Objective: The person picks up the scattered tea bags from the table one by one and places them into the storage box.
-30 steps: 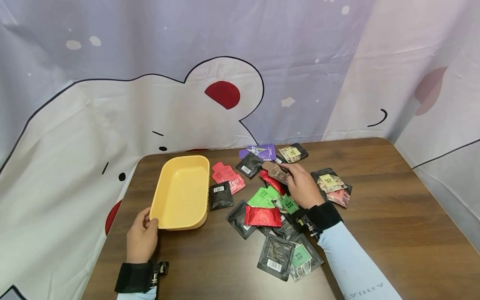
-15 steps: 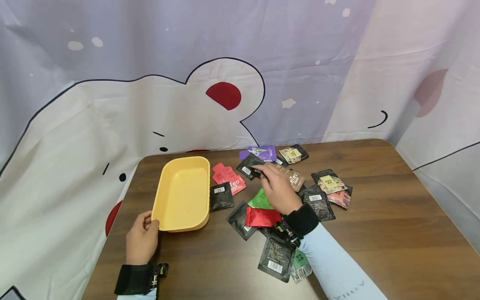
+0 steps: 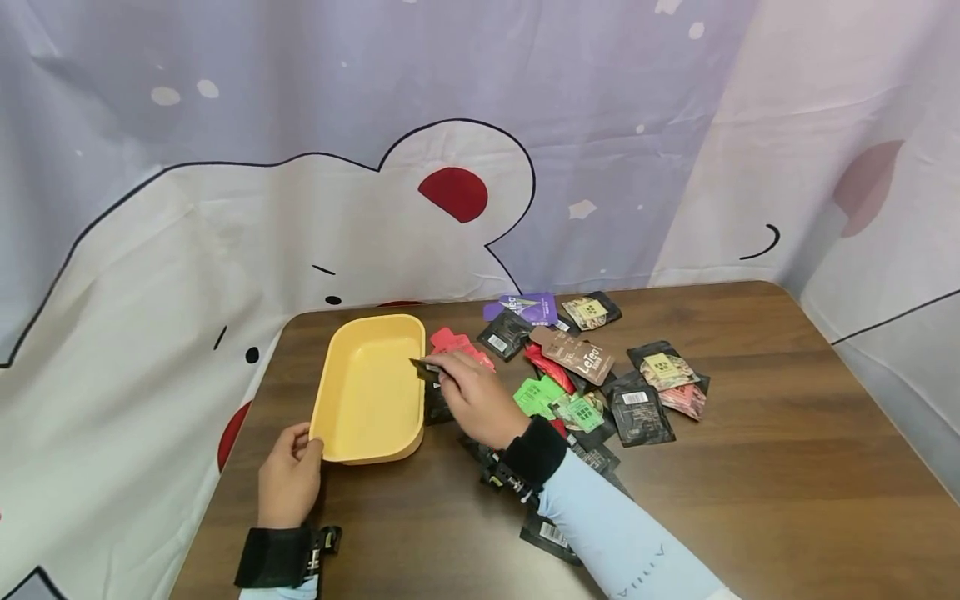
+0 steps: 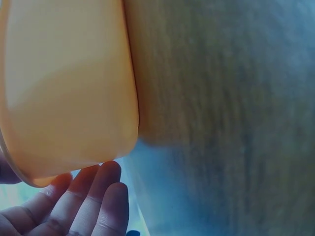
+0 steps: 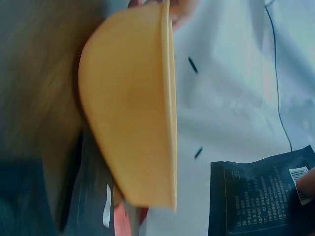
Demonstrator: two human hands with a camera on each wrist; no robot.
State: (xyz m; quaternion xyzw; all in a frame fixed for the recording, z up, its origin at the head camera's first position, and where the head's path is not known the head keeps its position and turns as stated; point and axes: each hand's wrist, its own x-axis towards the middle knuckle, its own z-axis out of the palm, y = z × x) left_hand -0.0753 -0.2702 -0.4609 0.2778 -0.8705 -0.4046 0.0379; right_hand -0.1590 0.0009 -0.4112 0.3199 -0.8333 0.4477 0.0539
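Observation:
My left hand [image 3: 288, 479] grips the near left corner of a yellow plastic tub [image 3: 367, 383]. In the left wrist view, its fingers [image 4: 110, 206] lie against the tub's outer wall [image 4: 74, 98]. Between the fingers of my right hand [image 3: 483, 400] is a black tea sachet [image 3: 425, 369], whose tip reaches over the tub's right rim. The right wrist view shows printed text and a barcode on this sachet [image 5: 261, 196], held up beside the tub [image 5: 133, 108]. Below the right hand lies another black sachet [image 3: 435, 408], partly covered.
Right of the tub, tea packets are scattered: pink [image 3: 448, 338], purple [image 3: 532, 308], brown [image 3: 576, 354], green [image 3: 536, 396] and several black ones [image 3: 641, 414]. My right forearm hides some near packets. A patterned curtain [image 3: 337, 225] hangs behind the wooden table [image 3: 765, 400].
My right hand has left the brown packet, which now lies slightly farther right, and moved left to the tub's rim with a black sachet. The left hand keeps its grip on the tub.

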